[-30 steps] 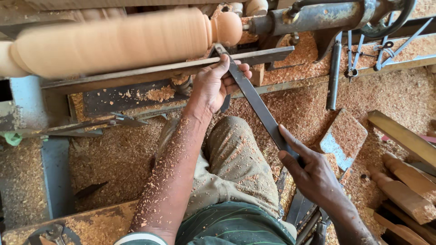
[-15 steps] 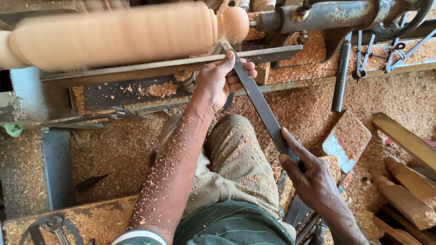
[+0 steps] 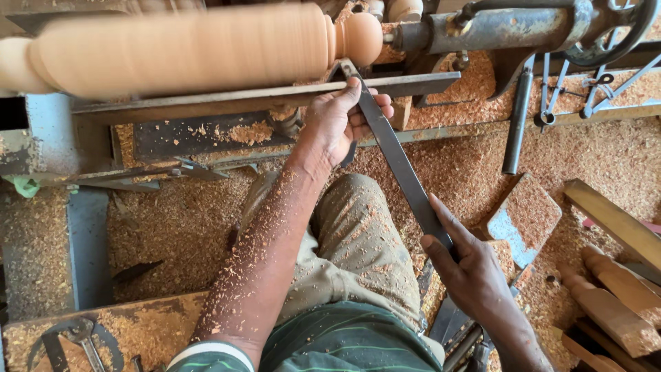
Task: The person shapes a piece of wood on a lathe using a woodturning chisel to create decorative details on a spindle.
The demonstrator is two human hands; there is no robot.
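We see a long, flat, dark steel turning chisel (image 3: pixel 396 155) held in both bare hands. Our left hand (image 3: pixel 341 120) is closed around the blade near its tip, fingers curled over it and pressing it down onto the long grey metal tool rest (image 3: pixel 206 103) that runs along the front of the lathe. Our right hand (image 3: pixel 471 272) is wrapped around the lower end of the chisel, fingers pressed together on it, down near our knee.

The chisel slants from that lower right hand up and left to the rest, and its tip meets the pale, round, turned wooden spindle (image 3: pixel 186 45) just at the narrow groove beside the ball-shaped bead (image 3: pixel 361 38) at the spindle's right end. The spindle looks blurred along its length.

To the right of the bead sits the rusty grey metal tailstock (image 3: pixel 496 27). Sawdust and wood shavings (image 3: pixel 186 220) cover the floor, our left forearm and our trouser leg. Several turned pale wooden pieces (image 3: pixel 613 303) lie at the lower right edge of the floor, and a dark metal caliper (image 3: pixel 69 337) rests on a board at the lower left corner.
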